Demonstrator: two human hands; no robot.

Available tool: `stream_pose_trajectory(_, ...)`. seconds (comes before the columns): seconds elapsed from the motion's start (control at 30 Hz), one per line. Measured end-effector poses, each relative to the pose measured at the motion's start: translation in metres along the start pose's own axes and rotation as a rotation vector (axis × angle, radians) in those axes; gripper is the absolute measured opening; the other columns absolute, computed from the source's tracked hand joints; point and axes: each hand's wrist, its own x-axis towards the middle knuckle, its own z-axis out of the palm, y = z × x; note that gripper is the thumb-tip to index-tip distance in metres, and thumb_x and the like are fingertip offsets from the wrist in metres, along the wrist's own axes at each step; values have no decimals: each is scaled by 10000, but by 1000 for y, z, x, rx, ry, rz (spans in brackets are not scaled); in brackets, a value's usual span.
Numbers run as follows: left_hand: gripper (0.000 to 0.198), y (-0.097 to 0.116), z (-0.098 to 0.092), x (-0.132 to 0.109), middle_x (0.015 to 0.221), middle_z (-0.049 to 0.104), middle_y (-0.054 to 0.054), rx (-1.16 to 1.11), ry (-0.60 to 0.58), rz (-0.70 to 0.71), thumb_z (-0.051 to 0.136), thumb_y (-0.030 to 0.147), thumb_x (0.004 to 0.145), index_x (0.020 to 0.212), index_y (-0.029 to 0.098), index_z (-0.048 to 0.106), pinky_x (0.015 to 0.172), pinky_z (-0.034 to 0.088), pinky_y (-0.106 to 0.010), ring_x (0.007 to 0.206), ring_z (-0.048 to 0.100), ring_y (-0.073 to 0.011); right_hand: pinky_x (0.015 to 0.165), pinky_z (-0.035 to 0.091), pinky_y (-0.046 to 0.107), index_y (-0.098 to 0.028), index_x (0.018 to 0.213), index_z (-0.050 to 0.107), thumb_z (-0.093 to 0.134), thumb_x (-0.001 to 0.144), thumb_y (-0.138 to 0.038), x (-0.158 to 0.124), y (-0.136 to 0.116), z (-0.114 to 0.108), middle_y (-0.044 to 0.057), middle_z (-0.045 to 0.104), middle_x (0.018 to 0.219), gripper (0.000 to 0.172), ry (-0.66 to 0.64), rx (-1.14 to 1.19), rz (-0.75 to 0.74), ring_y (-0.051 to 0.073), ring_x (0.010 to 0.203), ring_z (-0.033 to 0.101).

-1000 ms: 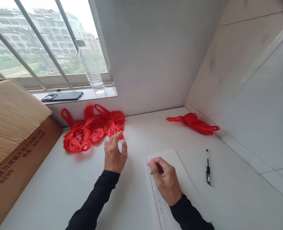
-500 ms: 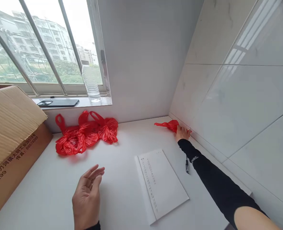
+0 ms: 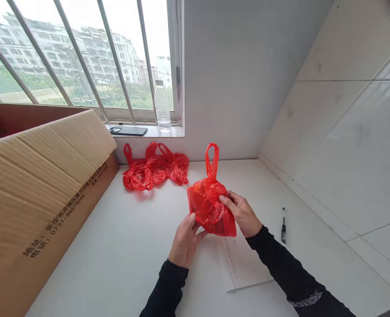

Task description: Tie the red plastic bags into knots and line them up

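Both my hands hold a crumpled red plastic bag (image 3: 209, 204) up over the white counter, its handle loops standing upright. My left hand (image 3: 185, 237) pinches the bag's lower left edge. My right hand (image 3: 243, 213) grips its right side with the fingers closed on the plastic. Under my hands lies a white printed sheet (image 3: 243, 264), partly hidden by my right arm.
Several more red bags (image 3: 155, 169) lie in a heap by the back wall. A big open cardboard box (image 3: 39, 189) fills the left. A black pen (image 3: 283, 226) lies right of the sheet. A phone (image 3: 130, 130) and a clear bottle (image 3: 163, 108) stand on the window sill.
My right hand has brought the red bag from the far right corner to the middle. My left hand has come up and taken hold of it too. The view has swung left.
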Motion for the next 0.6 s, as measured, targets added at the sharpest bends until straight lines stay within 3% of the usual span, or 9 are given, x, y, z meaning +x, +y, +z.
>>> stream_pose_trajectory(0.1,415,-2,-5,1,1123,726,-86,-33,92,116,802,360,770,1132,194,683,892,565,-378,1045,680,-247,798,522,335,-216,998,676,646,908,-505,-14,15,27,43,716,949,305,1,146,39,215,847,650)
stream_pose_trajectory(0.2,455,-2,-11,5,1028,738,-32,-57,153,185,836,318,731,1148,231,674,869,562,-338,947,695,-197,838,519,344,-243,1108,656,563,960,-517,-23,28,36,46,709,1046,325,9,248,44,221,915,647)
stream_pose_trajectory(0.4,391,-4,-12,10,992,740,-20,0,163,211,847,310,718,1072,222,705,886,540,-301,881,686,-157,858,513,342,-237,1091,668,640,921,-483,-31,40,32,47,707,1061,301,24,219,52,222,921,637)
stream_pose_trajectory(0.6,390,-6,-8,6,1035,743,-55,55,133,160,828,329,743,1091,201,711,867,556,-327,974,688,-214,808,509,328,-220,1008,683,655,910,-470,-28,41,24,41,698,981,270,72,255,47,217,883,609)
